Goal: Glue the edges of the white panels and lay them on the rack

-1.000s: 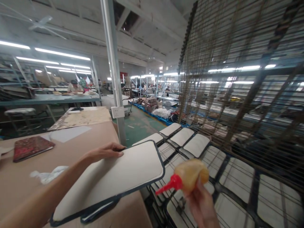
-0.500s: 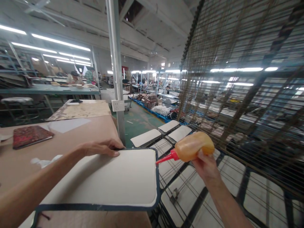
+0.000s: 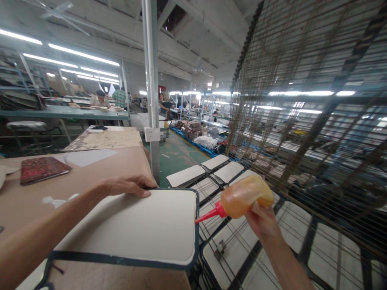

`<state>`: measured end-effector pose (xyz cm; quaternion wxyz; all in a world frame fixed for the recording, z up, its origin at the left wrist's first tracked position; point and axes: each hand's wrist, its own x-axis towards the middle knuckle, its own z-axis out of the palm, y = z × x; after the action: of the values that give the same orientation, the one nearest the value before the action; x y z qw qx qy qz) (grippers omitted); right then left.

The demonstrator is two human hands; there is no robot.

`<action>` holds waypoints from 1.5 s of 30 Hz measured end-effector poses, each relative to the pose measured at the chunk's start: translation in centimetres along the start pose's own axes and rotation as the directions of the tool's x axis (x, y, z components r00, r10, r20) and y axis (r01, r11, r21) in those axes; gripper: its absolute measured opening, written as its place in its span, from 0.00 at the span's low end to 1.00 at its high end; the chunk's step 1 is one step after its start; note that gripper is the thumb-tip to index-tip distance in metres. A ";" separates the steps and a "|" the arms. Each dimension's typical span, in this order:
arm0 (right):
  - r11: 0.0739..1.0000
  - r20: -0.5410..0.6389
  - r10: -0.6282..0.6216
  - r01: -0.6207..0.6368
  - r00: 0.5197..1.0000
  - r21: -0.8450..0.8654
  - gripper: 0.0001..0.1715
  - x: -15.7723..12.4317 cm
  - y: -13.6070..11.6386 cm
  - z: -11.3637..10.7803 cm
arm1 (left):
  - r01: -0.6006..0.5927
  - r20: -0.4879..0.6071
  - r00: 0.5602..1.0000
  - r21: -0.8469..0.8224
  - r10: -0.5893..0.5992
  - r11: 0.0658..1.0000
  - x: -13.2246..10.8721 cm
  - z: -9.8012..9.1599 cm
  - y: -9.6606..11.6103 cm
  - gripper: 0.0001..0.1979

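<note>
My left hand (image 3: 130,186) grips the far edge of a white rectangular panel (image 3: 142,229) with rounded corners and a dark blue border. Its thumb lies on the white face, and the fingers go out of sight behind the edge. In my right hand (image 3: 262,213) is a squeeze bottle (image 3: 244,196) of amber liquid, tilted with its red nozzle pointing left and down. The nozzle tip is at the panel's right border, where a thin pale line runs along the inner edge. Part of my right fingers is hidden by the bottle.
Similar white panels (image 3: 228,172) lie on a wire rack (image 3: 222,245) to the right, with more wire shelves (image 3: 302,100) tilted up above. A brown table (image 3: 99,169) carries a patterned notebook (image 3: 44,169). A metal post (image 3: 153,80) with a socket stands ahead. People work farther back.
The bottle's nozzle has moved down along the panel's right edge, toward me. My left hand keeps its hold on the panel. The whole view has shifted slightly.
</note>
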<state>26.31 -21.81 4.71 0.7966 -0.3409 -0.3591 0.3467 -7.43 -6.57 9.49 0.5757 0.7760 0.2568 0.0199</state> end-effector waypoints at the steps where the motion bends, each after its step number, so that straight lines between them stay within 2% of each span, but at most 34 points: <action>1: 1.000 -0.005 0.005 -0.005 1.000 -0.003 0.29 -0.1 0.0 0.0 | 0.010 -0.015 1.000 0.006 -0.010 1.000 0.0 -0.1 -0.1 0.17; 3: 1.000 -0.010 0.013 -0.013 1.000 -0.008 0.30 -0.3 -0.1 0.1 | 0.021 -0.034 0.999 0.011 -0.021 1.000 0.0 -0.2 -0.4 0.17; 9: 0.999 0.022 0.045 -0.044 0.999 -0.021 0.39 -0.9 0.0 0.2 | 0.014 0.016 1.000 -0.045 -0.013 0.999 -0.2 -0.3 -0.7 0.17; 12: 0.998 -0.004 0.056 -0.056 0.998 -0.027 0.42 -1.2 0.1 0.0 | 0.021 0.015 1.000 -0.070 -0.020 0.997 -0.3 -0.3 -0.8 0.18; 16: 0.998 -0.059 0.064 -0.065 0.996 -0.019 0.42 -1.6 0.3 0.0 | 0.032 -0.011 0.999 -0.117 -0.033 0.993 -0.4 -0.4 -1.1 0.19; 24: 0.998 -0.081 0.051 -0.055 0.995 -0.043 0.47 -2.1 0.1 0.5 | 0.036 -0.070 0.997 -0.136 -0.046 0.990 -0.7 -0.7 -2.6 0.17; 28: 0.999 -0.101 -0.019 0.015 0.995 -0.048 0.43 -2.5 0.6 0.1 | 0.034 -0.054 0.998 -0.163 -0.044 0.986 -0.8 -0.4 -3.0 0.16; 35: 0.996 -0.151 -0.091 0.087 0.984 -0.035 0.36 -3.3 1.0 -0.4 | -0.011 -0.127 0.992 -0.262 -0.023 0.965 -0.9 0.5 -4.0 0.12; 40: 0.994 -0.209 -0.112 0.113 0.971 -0.007 0.30 -4.2 1.1 -0.2 | -0.042 -0.166 0.986 -0.332 -0.014 0.943 -0.6 0.9 -5.2 0.16; 45: 0.985 -0.255 -0.166 0.173 0.953 0.008 0.21 -4.6 1.3 -0.1 | -0.093 -0.212 0.977 -0.393 0.008 0.915 0.2 1.5 -6.4 0.20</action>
<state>23.69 -24.86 2.02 0.8677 -0.3382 -0.2772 0.2361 -9.20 -6.55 3.14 0.6918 0.6419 0.2853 0.1672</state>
